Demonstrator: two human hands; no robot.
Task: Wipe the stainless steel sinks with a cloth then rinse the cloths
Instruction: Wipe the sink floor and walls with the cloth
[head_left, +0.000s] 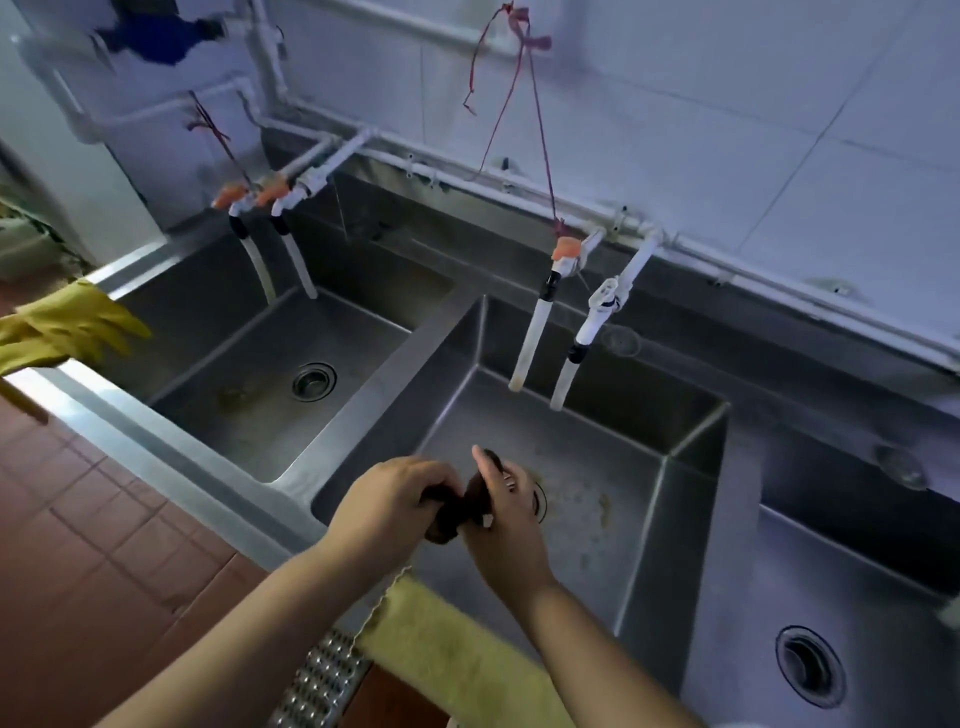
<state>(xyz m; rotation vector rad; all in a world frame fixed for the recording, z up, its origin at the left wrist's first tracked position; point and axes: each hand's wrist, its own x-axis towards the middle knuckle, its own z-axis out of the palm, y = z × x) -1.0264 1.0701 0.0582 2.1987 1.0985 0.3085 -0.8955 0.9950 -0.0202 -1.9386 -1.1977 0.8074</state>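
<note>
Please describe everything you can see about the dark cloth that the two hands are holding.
The dark cloth is brown-black, soft and bunched into a twisted roll. The left hand grips one end, the right hand the other, as if wringing. It hangs above the middle sink, touching only the hands. No dripping water is visible.

1. Both hands over middle sink (597, 519): left hand (389, 499) and right hand (506, 512) each grip an end of a dark brown cloth (462, 512), bunched between them.
2. Yellow cloth (447, 649) draped over that sink's front rim, below the forearms.
3. Left sink (249, 395): drain strainer (314, 381) visible, two hoses hanging in.
4. Yellow rubber glove (67, 325) on the left sink's left rim.
5. Right sink (857, 597) partly in frame, drain (810, 666) visible.
6. Two white hoses (530, 338) hang over middle sink.
</note>
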